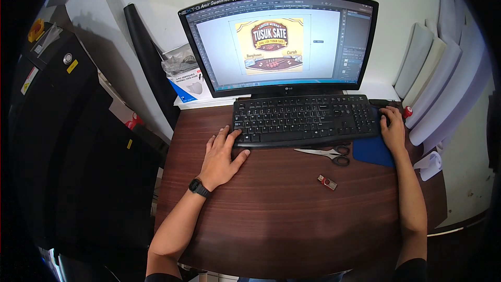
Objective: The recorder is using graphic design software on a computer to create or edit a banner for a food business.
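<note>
My left hand, with a black watch on its wrist, rests at the lower left corner of the black keyboard. Its fingers are spread, one fingertip touching the corner keys and the thumb lying just below the front edge. On the right, my right hand curls over a computer mouse, nearly all hidden under the palm, on the blue mouse pad. Behind the keyboard stands a monitor showing a yellow and brown poster design in an editing window.
Scissors with black handles lie below the keyboard, near a red and silver USB stick. A red-capped object is beside my right hand. Paper rolls lean at right. A mask box and black machine stand left.
</note>
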`<action>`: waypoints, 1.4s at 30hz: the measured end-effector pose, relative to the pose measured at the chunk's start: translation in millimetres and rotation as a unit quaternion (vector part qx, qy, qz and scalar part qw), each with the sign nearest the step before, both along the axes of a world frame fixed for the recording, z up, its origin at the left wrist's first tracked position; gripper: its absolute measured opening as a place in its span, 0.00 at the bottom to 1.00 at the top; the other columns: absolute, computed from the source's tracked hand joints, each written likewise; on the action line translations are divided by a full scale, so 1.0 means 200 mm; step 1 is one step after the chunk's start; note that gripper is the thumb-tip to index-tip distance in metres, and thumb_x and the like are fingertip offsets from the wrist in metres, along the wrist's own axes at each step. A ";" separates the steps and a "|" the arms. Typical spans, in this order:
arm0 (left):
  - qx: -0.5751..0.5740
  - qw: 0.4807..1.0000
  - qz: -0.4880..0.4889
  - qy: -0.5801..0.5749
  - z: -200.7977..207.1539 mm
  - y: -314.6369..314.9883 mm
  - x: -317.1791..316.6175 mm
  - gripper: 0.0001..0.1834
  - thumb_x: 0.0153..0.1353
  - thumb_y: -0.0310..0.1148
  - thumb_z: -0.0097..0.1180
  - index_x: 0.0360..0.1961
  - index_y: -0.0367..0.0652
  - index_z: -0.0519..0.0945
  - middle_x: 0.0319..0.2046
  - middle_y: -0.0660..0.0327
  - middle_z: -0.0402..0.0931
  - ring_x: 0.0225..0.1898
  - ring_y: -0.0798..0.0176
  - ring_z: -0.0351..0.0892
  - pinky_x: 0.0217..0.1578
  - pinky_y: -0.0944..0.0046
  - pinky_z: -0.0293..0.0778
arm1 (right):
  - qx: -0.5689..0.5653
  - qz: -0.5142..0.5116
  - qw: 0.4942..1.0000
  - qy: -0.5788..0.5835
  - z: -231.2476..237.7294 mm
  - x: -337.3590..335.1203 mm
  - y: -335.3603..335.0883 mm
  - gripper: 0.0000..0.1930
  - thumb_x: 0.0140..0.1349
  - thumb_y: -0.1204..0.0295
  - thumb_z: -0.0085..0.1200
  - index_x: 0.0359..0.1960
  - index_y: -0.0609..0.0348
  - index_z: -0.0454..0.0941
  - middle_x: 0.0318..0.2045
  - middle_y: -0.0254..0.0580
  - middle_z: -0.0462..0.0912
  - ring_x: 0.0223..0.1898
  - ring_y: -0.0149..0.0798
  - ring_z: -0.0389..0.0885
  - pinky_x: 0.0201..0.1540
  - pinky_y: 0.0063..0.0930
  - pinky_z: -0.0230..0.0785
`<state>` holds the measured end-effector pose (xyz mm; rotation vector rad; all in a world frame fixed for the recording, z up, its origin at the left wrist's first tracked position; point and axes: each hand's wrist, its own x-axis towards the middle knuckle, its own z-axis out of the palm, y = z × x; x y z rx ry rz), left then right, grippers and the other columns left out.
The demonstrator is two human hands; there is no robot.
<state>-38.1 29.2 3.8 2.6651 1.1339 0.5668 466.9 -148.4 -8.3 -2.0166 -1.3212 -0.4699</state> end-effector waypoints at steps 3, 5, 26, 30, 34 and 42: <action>0.000 1.000 0.000 0.001 0.00 0.00 0.00 0.35 0.70 0.51 0.57 0.72 0.46 0.66 0.73 0.36 0.59 0.75 0.37 0.58 0.74 0.40 0.50 | 0.001 0.006 1.000 -0.004 0.00 0.00 0.00 0.12 0.66 0.74 0.55 0.50 0.60 0.84 0.56 0.51 0.81 0.58 0.55 0.79 0.61 0.42 0.72; 0.001 1.000 0.000 0.002 -0.01 0.00 0.00 0.36 0.70 0.51 0.57 0.72 0.45 0.66 0.73 0.36 0.59 0.75 0.37 0.58 0.74 0.40 0.50 | 0.001 0.006 1.000 0.002 0.01 -0.01 0.00 0.12 0.66 0.74 0.55 0.50 0.60 0.84 0.55 0.52 0.81 0.58 0.55 0.79 0.61 0.42 0.72; -0.007 1.000 0.003 -0.015 -0.01 0.00 0.00 0.36 0.68 0.51 0.59 0.71 0.45 0.66 0.73 0.33 0.57 0.73 0.35 0.60 0.74 0.38 0.50 | 0.001 0.001 1.000 -0.001 -0.01 0.00 0.01 0.14 0.69 0.72 0.56 0.53 0.59 0.83 0.57 0.52 0.80 0.60 0.55 0.79 0.62 0.43 0.72; -0.012 1.000 0.008 -0.010 0.00 0.00 0.00 0.36 0.69 0.50 0.59 0.72 0.44 0.66 0.74 0.36 0.56 0.74 0.35 0.59 0.74 0.39 0.51 | 0.001 0.001 1.000 -0.009 -0.01 0.01 0.00 0.13 0.69 0.72 0.56 0.53 0.59 0.83 0.57 0.51 0.80 0.59 0.55 0.79 0.61 0.43 0.72; -0.010 1.000 0.004 -0.009 0.00 0.00 0.00 0.36 0.69 0.51 0.59 0.72 0.45 0.67 0.74 0.36 0.56 0.74 0.35 0.59 0.74 0.39 0.51 | 0.004 0.002 1.000 -0.013 -0.01 0.01 0.01 0.13 0.68 0.73 0.57 0.52 0.59 0.84 0.56 0.51 0.81 0.58 0.55 0.79 0.61 0.43 0.72; -0.007 1.000 0.007 0.006 0.00 0.00 0.00 0.35 0.70 0.51 0.58 0.72 0.46 0.67 0.74 0.36 0.57 0.74 0.35 0.60 0.74 0.40 0.51 | 0.002 0.005 1.000 -0.015 -0.02 0.02 0.00 0.13 0.68 0.73 0.57 0.53 0.59 0.84 0.56 0.51 0.81 0.58 0.55 0.79 0.61 0.43 0.72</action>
